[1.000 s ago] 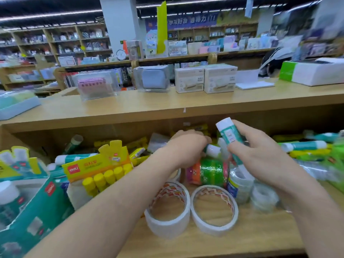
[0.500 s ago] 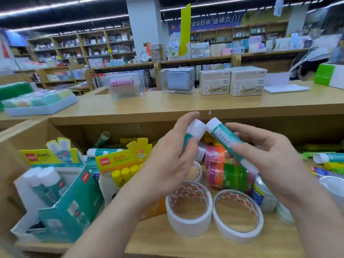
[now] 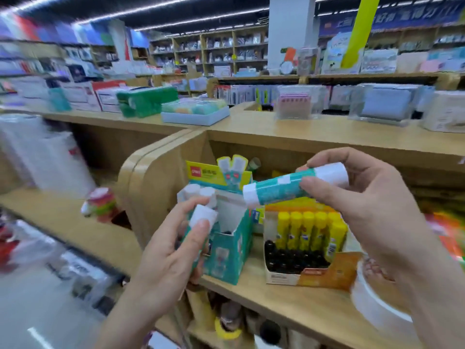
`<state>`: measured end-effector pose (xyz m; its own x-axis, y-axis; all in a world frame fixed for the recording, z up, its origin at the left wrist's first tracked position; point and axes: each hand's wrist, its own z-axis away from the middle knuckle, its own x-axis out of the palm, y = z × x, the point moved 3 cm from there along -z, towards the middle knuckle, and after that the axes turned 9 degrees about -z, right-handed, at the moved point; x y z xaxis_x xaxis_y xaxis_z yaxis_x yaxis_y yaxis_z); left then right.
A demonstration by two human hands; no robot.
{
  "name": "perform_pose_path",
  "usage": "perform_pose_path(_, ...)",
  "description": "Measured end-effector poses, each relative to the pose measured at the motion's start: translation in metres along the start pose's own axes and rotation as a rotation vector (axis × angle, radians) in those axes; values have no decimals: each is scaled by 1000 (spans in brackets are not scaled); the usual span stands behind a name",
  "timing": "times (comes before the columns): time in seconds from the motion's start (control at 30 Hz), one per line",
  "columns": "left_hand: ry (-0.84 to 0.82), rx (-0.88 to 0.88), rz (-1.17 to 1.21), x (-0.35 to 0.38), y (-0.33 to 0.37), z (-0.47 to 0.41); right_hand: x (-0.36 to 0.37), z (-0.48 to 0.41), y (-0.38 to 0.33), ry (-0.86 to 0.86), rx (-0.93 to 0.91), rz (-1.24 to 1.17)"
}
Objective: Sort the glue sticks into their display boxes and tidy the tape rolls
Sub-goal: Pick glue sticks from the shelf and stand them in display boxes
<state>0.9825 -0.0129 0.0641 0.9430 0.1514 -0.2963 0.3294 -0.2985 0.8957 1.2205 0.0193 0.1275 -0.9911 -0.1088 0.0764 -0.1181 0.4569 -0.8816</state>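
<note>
My left hand (image 3: 173,250) grips a teal glue stick with a white cap (image 3: 202,216), held upright in front of the teal display box (image 3: 227,253). My right hand (image 3: 362,207) pinches a second teal glue stick (image 3: 281,188) that lies almost level above the two boxes. White-capped sticks (image 3: 198,193) stand in the teal box. To its right an orange display box (image 3: 324,274) holds a row of yellow-capped glue sticks (image 3: 312,230). A white tape roll (image 3: 372,298) lies at the right, partly behind my right wrist.
The boxes stand on a wooden shelf (image 3: 289,303) near its rounded left end panel (image 3: 143,182). A top board (image 3: 314,132) above carries clear boxes. Another shelf on the left holds a colourful tape stack (image 3: 103,204). Floor lies at the lower left.
The view has swung left toward the display boxes. Both hands carried their glue sticks left; the left one now sits by the teal box and the right stick has tipped almost level.
</note>
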Motion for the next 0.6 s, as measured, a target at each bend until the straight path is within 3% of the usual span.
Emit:
perform_pose_path(0.2,-21,-37,-39,-15,-16,-14,30,-10,27,-97,45,180)
perform_pose_path(0.37,-66,9,-76,-16,-6,-33,34,-13,39,-98,169,-9)
perform_pose_path(0.47,-139,9,25,-14,-5,-39,34,-15,44,-89,258,-152)
perform_pose_path(0.6,-119,-5,104,-11,-8,-45,40,-16,42,-36,219,-29)
